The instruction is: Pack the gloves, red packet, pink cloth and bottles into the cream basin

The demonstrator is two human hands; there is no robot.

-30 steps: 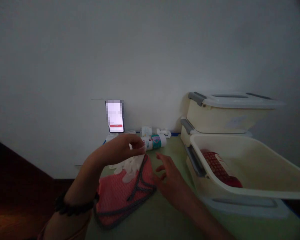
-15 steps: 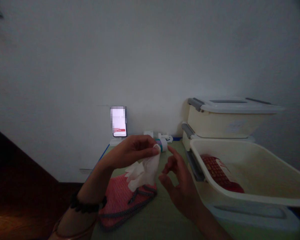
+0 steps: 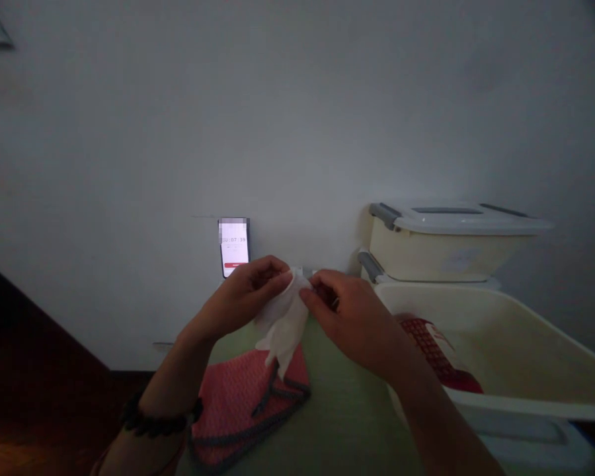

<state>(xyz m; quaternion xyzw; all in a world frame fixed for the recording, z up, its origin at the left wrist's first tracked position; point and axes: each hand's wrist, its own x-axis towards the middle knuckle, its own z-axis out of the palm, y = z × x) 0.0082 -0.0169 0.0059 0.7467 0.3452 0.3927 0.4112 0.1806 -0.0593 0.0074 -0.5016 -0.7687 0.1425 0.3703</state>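
A thin white disposable glove hangs between my hands, its limp fingers pointing down. My left hand pinches one side of the cuff. On the other side, the fingers of my right hand are closed on the cuff edge. Below the glove lies a pink knitted piece with a dark grey border and a grey tie, flat on the green tabletop. The glove's finger ends hang over its upper right part. My hands hide most of what stands behind them.
A lit phone leans upright near the wall. To the right stands an uncovered cream bin with a red printed packet inside. Behind it, a lidded cream box with grey latches is stacked on another.
My right hand has come in from apart and taken hold of the glove's cuff. The cuff is now stretched wider between both hands. The bottle seen earlier behind them is mostly hidden.
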